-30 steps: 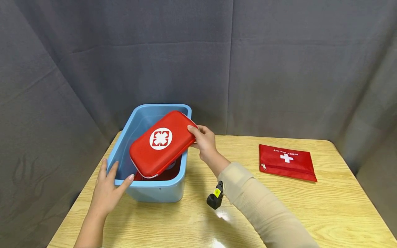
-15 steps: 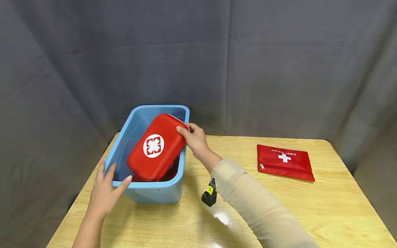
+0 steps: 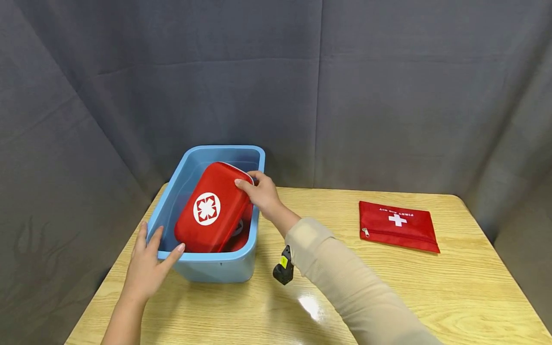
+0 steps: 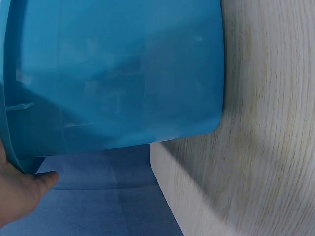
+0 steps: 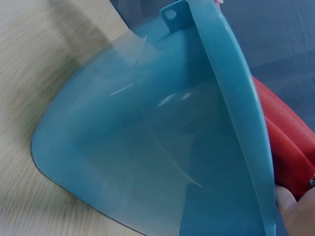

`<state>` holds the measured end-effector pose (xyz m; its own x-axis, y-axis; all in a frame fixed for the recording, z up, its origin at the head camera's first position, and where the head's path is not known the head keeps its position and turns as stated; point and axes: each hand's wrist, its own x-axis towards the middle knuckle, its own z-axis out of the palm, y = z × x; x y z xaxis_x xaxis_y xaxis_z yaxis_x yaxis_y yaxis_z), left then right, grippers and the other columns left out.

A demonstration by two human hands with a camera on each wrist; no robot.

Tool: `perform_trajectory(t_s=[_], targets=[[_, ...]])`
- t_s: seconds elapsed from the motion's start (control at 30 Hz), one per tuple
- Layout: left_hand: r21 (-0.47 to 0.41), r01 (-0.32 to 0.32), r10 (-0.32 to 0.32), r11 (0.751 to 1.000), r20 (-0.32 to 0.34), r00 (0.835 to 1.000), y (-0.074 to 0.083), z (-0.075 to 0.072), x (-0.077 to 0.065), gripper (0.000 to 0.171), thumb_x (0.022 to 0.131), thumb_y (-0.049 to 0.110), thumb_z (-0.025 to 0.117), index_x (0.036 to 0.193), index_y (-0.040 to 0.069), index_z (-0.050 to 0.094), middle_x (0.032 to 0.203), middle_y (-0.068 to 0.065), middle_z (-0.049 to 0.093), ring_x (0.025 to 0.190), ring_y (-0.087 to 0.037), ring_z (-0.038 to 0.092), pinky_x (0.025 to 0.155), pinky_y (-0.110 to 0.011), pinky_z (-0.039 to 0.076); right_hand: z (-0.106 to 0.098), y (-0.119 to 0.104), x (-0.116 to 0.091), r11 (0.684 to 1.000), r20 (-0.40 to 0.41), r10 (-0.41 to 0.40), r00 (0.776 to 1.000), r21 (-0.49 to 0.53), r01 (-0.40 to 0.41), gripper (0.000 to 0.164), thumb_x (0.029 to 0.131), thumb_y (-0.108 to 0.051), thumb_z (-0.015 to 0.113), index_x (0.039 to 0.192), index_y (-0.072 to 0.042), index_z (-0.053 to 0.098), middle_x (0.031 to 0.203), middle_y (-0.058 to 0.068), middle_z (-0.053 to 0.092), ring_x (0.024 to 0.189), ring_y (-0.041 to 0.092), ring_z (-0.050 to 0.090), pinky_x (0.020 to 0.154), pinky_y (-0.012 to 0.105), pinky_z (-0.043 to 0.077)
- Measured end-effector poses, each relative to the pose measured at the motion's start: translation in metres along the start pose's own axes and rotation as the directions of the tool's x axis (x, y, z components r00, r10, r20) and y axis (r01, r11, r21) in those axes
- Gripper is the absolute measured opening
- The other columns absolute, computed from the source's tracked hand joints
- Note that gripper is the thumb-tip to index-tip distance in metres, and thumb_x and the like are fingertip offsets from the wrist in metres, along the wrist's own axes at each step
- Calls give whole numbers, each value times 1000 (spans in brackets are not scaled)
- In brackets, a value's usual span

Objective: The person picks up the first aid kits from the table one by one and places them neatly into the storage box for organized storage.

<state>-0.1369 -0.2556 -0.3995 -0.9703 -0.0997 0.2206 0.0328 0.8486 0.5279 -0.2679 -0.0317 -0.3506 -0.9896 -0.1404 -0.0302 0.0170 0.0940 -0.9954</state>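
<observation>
A blue plastic bin (image 3: 215, 266) stands on the table's left part. My left hand (image 3: 145, 268) holds its near left corner, with the thumb on the front rim and fingers spread about the left rim. My right hand (image 3: 265, 194) reaches over the right rim and grips the upper right corner of a red first-aid case (image 3: 222, 189) with a white round emblem. The case is tilted inside the bin, lower end near the front wall. Beneath it, partly hidden, lies another red case (image 3: 242, 237). In the right wrist view, red fabric (image 5: 290, 132) shows beyond the rim.
A flat red zip pouch (image 3: 398, 226) with a white cross lies on the right of the wooden table (image 3: 345, 287). Grey curtains (image 3: 388, 96) hang behind and at both sides. A black wrist camera (image 3: 283, 268) hangs from the right sleeve.
My right hand has moved left and slightly lowered the first-aid case deeper into the bin, turning it steeper. My left hand stays at the bin's corner.
</observation>
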Motion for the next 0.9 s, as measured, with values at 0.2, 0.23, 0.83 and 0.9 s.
perform_trajectory(t_s=[0.2, 0.23, 0.83, 0.9], targets=[[-3, 0, 0, 1000, 3, 1000, 2, -1, -1, 73, 82, 44, 51, 130, -7, 29, 139, -24, 0, 121, -48, 12, 83, -64, 22, 1, -1, 1, 999, 36, 3, 999, -39, -2, 39, 81, -20, 60, 115, -5, 48, 90, 10, 56, 68, 19, 57, 60, 27, 49], [-3, 1, -1, 1000, 2, 1000, 2, 0, -1, 73, 82, 44, 51, 130, -6, 29, 139, -24, 0, 121, -48, 12, 83, -64, 23, 1, -1, 1, 999, 38, 6, 999, -47, -4, 39, 81, -21, 60, 115, -5, 48, 91, 10, 56, 69, 19, 57, 60, 27, 49], [0, 20, -20, 1000, 11, 1000, 5, -1, -1, 73, 82, 45, 50, 131, -5, 28, 140, -23, -1, 121, -47, 12, 82, -65, 23, 10, -1, 14, 992, 83, 57, 995, -116, -47, 40, 82, -21, 59, 115, -3, 44, 93, 10, 54, 70, 19, 58, 57, 28, 50], [1, 23, -23, 1000, 13, 1000, 5, -1, -2, 73, 82, 45, 50, 131, -4, 28, 140, -23, -1, 121, -47, 12, 82, -65, 23, 12, -2, 14, 991, 84, 68, 994, -121, -58, 39, 82, -21, 59, 114, -3, 45, 92, 10, 54, 70, 20, 58, 56, 28, 50]])
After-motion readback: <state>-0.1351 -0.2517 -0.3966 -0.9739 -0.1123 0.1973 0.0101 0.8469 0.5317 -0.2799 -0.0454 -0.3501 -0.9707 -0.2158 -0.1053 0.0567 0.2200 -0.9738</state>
